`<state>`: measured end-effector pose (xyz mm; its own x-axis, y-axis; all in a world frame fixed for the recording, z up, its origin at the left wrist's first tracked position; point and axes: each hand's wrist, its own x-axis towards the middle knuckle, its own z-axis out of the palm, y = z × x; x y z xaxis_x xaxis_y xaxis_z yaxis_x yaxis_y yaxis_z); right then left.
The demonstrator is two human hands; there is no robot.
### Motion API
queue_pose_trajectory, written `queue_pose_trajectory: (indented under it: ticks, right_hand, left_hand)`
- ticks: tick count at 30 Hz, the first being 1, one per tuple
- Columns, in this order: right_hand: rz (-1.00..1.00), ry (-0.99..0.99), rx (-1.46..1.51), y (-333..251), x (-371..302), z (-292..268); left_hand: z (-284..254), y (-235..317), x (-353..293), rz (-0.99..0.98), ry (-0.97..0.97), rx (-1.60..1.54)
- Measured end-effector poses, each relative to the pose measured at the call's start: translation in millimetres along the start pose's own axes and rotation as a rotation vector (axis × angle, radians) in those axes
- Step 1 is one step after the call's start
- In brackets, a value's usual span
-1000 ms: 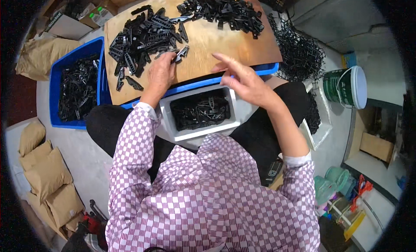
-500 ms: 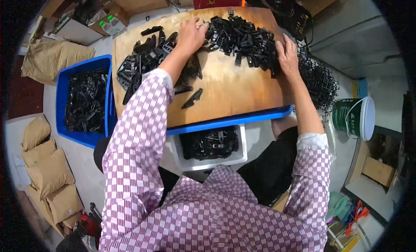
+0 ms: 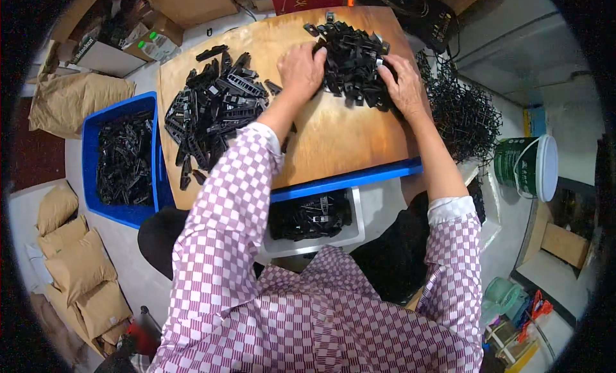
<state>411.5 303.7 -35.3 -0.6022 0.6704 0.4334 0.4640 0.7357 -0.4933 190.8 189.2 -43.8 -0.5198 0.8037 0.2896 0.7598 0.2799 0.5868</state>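
Observation:
A heap of small black plastic parts (image 3: 356, 61) lies on the far right of the wooden board (image 3: 321, 142). My left hand (image 3: 303, 71) rests against the heap's left side, fingers curved towards it. At its right side my right hand (image 3: 403, 87) has its fingers spread and touching the parts. Both hands look open, with the heap between them; some fingertips are hidden among the parts. To the left lies a second pile of longer black plastic parts (image 3: 221, 110), some of it hidden behind my left forearm.
A blue bin (image 3: 90, 161) of black parts stands left of the board. Below its near edge is a white tub (image 3: 358, 216) with more black parts. Thin black branching pieces (image 3: 465, 119) fill the space at the right, beside a green bucket (image 3: 513, 164). Brown packages (image 3: 80, 264) lie lower left.
My right hand has moved left, pushing in the heap's right side. My left hand has shifted right and slightly nearer. The heap is more compact between them.

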Motion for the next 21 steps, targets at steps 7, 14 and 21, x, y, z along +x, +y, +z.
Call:
queue_pose_trajectory:
  ticks: [7, 14, 21]
  right_hand:
    - [0.031, 0.073, -0.039, -29.5, -33.1, 13.5]
    - [0.08, 0.076, -0.105, -36.5, -37.6, -2.4]
    - [0.075, -0.083, 0.107, -86.7, -53.1, -31.3]
  left_hand:
    - [4.8, 32.6, -57.8, -0.037, 0.161, -0.065]
    - [-71.0, 44.2, -120.4, 0.114, 0.105, -0.289]
    - [-136.1, 0.7, -207.9, 0.027, -0.023, -0.172]
